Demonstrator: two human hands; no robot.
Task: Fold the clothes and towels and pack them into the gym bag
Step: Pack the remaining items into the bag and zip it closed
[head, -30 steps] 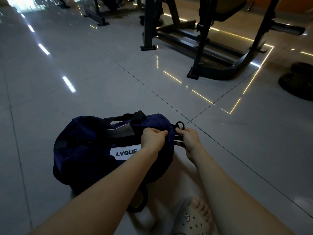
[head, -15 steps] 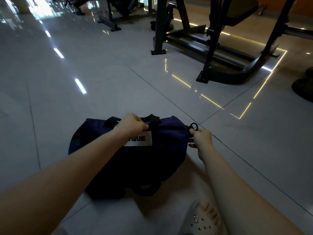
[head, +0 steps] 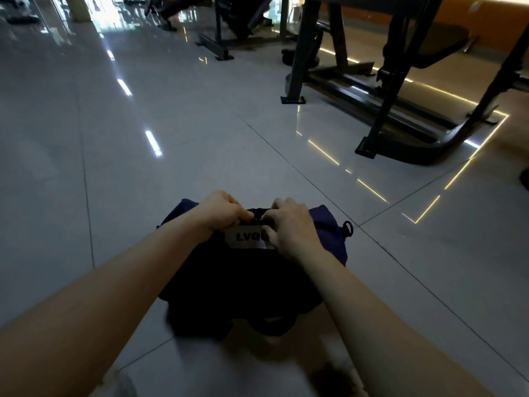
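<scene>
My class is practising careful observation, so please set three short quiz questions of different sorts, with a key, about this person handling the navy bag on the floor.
1. True or false: the gym bag lies on a bench.
2. Where do the left hand and right hand take their grip? A) at the bag's top middle, above the white label; B) on the ring at its end; C) on the exercise frame.
3. Which hand covers part of the label?
Key: 1 false, it lies on the tiled floor; 2 A; 3 the right.
</scene>
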